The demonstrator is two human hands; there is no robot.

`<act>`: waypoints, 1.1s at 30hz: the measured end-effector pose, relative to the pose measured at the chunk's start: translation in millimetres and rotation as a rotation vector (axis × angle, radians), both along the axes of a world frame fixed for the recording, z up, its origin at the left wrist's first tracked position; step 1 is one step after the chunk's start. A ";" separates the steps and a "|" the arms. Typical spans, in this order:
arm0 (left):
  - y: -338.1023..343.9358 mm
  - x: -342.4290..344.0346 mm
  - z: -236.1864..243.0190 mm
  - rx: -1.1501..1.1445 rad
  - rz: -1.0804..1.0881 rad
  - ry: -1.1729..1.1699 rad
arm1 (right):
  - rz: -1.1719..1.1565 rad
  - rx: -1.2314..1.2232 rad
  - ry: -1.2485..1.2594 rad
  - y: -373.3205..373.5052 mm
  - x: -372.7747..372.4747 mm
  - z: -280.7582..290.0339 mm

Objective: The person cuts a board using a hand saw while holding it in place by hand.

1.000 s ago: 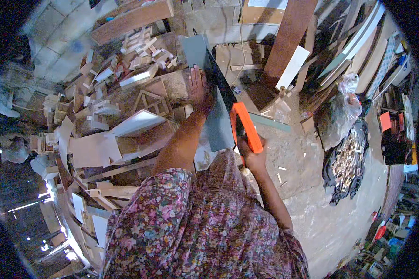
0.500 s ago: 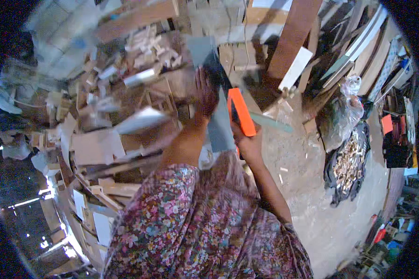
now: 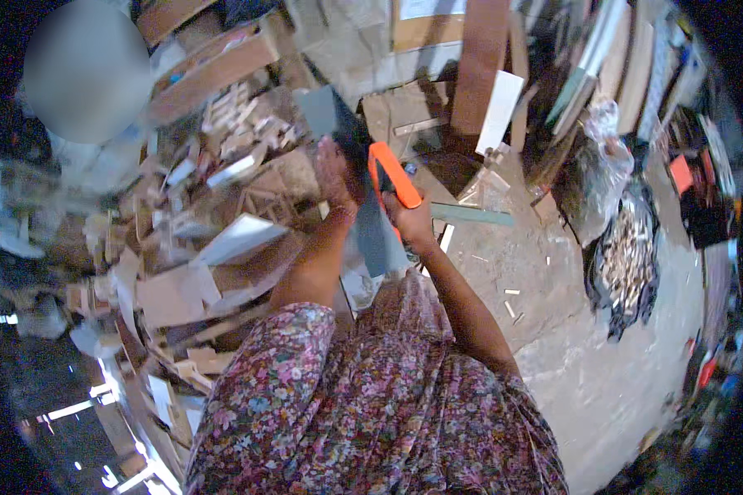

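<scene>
A grey-blue board [image 3: 376, 239] runs lengthwise in front of me, from near my dress to the far side. My left hand [image 3: 336, 173] lies on it, fingers stretched out and pointing away from me. Just to the right, my right hand [image 3: 410, 221] is wrapped round the orange handle [image 3: 396, 176] of what looks like a handsaw. Its dark blade seems to reach forward along the board's right side, but shadow and blur hide where it meets the board.
Wood offcuts [image 3: 252, 124] are heaped to the left. Planks [image 3: 479, 70] lean at the far right. On the floor, a black bag [image 3: 627, 256] of small wood pieces lies beside a clear plastic bag [image 3: 598, 190]. A green strip [image 3: 470, 214] lies right of the saw handle.
The view has shifted, so the board and both hands appear a little further left. My left hand stays flat on the board, and my right keeps its hold on the orange handle.
</scene>
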State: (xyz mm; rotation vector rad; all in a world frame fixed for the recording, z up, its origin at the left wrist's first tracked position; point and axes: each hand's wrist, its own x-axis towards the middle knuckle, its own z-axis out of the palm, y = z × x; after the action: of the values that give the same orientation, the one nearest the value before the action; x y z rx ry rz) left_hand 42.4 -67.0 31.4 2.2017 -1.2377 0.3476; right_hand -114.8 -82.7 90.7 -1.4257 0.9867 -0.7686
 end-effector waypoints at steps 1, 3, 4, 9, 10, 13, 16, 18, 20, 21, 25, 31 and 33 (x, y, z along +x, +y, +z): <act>-0.3 1.0 2.2 0.031 0.000 0.017 | 0.047 0.013 -0.138 2.4 -5.3 3.1; 1.4 3.7 6.5 0.132 -0.012 -0.146 | 0.090 -0.042 -0.258 11.1 -12.5 12.8; 3.7 4.7 7.6 0.058 -0.028 -0.176 | 0.091 -0.020 -0.183 16.1 -12.2 17.9; 9.3 22.7 8.6 0.120 0.057 -0.217 | 0.106 -0.033 -0.203 31.4 4.1 34.8; 7.5 27.3 7.3 0.128 0.088 -0.242 | 0.101 0.072 -0.103 32.0 7.7 35.8; 5.4 35.5 -1.8 0.151 0.185 -0.310 | 0.086 -0.066 -0.203 32.1 16.3 34.3; 13.3 32.4 -14.4 0.123 0.045 -0.152 | 0.052 -0.248 -0.260 36.7 17.7 28.8; 20.7 26.3 -19.6 0.020 -0.016 -0.115 | 0.087 -0.171 -0.171 41.8 17.8 25.1; 24.3 21.9 -18.2 0.059 0.000 -0.178 | 0.103 -0.181 -0.183 45.6 19.1 23.1; 24.3 21.4 -14.4 0.053 -0.010 -0.180 | 0.104 -0.206 -0.207 45.9 20.2 23.4; 26.7 13.0 5.7 -0.010 -0.036 -0.197 | 0.072 -0.085 -0.148 43.8 14.0 29.9; 29.5 9.0 12.8 -0.273 -0.135 -0.333 | 0.121 -0.019 -0.028 63.9 -44.3 46.3; 28.5 9.4 8.0 -0.146 -0.072 -0.231 | 0.097 -0.050 -0.041 77.5 -64.5 48.3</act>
State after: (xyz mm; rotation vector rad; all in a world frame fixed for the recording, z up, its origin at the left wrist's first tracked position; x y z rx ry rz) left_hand 51.8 -38.5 39.4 2.0303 -1.3631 0.6570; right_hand -179.2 -5.1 139.1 -1.4840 0.8656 -0.7523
